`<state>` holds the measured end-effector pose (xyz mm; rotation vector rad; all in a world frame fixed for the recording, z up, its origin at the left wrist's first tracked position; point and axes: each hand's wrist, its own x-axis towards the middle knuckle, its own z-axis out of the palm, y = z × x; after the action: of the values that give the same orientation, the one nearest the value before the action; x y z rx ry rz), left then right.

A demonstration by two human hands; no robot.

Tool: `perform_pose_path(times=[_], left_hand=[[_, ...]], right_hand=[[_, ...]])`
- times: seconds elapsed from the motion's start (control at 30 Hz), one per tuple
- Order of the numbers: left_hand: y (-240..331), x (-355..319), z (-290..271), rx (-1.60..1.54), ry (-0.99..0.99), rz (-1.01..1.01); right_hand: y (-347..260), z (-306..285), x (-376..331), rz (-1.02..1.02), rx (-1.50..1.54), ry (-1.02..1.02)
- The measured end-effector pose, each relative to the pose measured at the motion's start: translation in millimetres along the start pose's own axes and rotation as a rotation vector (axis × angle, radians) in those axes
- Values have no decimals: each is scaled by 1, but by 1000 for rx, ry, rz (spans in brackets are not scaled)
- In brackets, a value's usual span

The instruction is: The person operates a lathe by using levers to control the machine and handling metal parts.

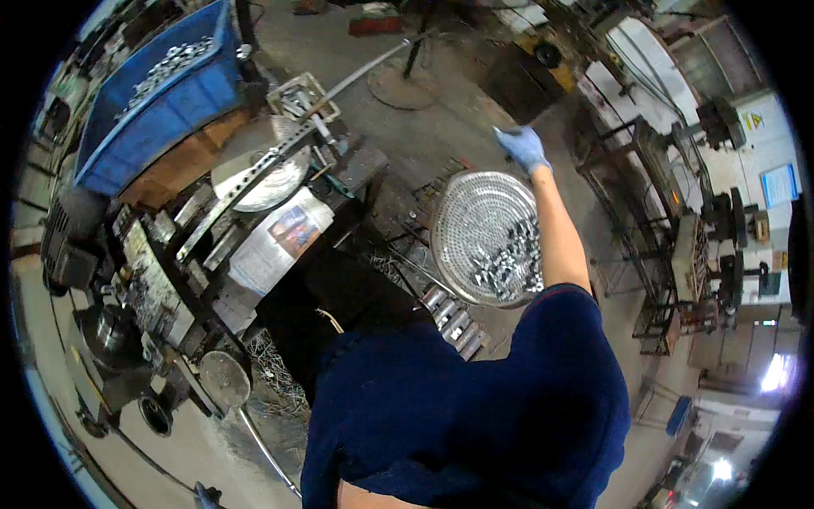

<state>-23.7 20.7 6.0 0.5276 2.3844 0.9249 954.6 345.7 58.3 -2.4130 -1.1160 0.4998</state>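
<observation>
My right hand (523, 146), in a light blue glove, is stretched out over the floor past the far rim of a round tray. A finger or thumb sticks out to the left, the fingers look apart, and I see nothing held. Below my bare right forearm (560, 225) is the perforated metal tray (462, 212). Small shiny metal parts (509, 263) lie heaped on its near right side, partly hidden by my arm. My left sleeve (326, 454) runs down to the lower edge, with the left hand out of the picture.
A blue bin (157, 140) of small metal parts stands far left. The machine bench beside me holds a newspaper (284, 237) and a long holed bar (246, 178). Metal cylinders (455, 322) lie in a row near the tray. Metal shavings (275, 373) gather below the bench. Machine stands (653, 220) line the right.
</observation>
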Motion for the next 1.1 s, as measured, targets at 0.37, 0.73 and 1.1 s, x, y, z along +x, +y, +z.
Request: perform_pose_path(times=[0.37,0.73,1.1], left_hand=[[-22,30,-9,-10,43,-109],[-19,42,-2,-56,118,-39],[-36,37,-8,-35,217,26]], right_hand=[[193,47,-43,420,-418,-320],[206,65,-21,470,-459,-203],[173,65,-20,478,-461,-253]])
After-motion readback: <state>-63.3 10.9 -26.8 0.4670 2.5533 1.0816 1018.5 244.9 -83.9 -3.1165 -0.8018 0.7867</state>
